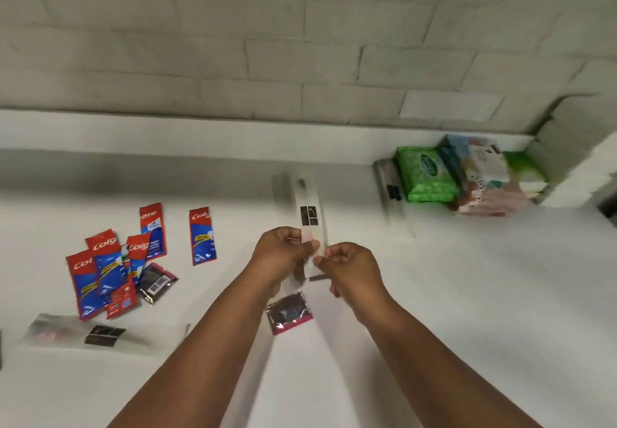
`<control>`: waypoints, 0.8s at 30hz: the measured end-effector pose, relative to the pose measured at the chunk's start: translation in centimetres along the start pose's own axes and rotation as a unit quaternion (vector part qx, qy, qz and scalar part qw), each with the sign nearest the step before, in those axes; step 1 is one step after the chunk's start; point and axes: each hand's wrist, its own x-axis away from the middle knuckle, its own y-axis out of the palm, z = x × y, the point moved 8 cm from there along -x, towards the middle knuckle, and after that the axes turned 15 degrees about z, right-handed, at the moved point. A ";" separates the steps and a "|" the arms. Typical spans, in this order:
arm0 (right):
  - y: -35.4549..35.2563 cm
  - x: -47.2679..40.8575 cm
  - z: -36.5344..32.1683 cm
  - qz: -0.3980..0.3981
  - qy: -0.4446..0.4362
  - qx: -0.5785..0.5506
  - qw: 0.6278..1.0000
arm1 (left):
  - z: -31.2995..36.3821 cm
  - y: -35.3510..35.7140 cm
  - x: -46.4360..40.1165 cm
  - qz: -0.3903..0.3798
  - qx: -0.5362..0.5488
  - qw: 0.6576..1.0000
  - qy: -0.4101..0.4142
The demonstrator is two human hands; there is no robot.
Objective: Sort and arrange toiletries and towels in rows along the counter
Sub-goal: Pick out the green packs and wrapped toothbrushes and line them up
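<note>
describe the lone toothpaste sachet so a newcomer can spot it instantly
Start at the white counter and find the cluster of red-and-blue Colgate sachets on its left side. The lone sachet lies just right of that cluster, left of the hands. Unlike the others, it touches and overlaps nothing.

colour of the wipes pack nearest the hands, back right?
Bright green, with a darker oval label on the wipes pack. Head view, the only one.

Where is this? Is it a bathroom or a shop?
Probably a storeroom or supply counter, though I can't be sure: a plain white counter against a bare block wall, scattered toothpaste sachets, and stacked wipe packs.
</note>
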 end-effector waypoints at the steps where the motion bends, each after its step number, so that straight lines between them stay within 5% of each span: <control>1: -1.8 -0.9 0.0 0.028 -0.024 0.047 0.998 | 0.2 1.9 0.0 -0.006 -0.011 1.000 0.006; 4: -5.8 -2.5 -0.9 0.114 -0.145 0.227 0.956 | 0.8 5.7 -0.6 0.009 -0.066 0.996 0.061; 11: -10.5 -7.3 -1.7 0.214 -0.287 0.334 0.872 | 2.4 11.5 -2.8 0.045 -0.188 0.968 0.161; 24: -9.5 -12.0 1.1 0.167 -0.323 0.371 0.855 | 3.5 16.6 -4.3 0.037 -0.285 0.904 0.318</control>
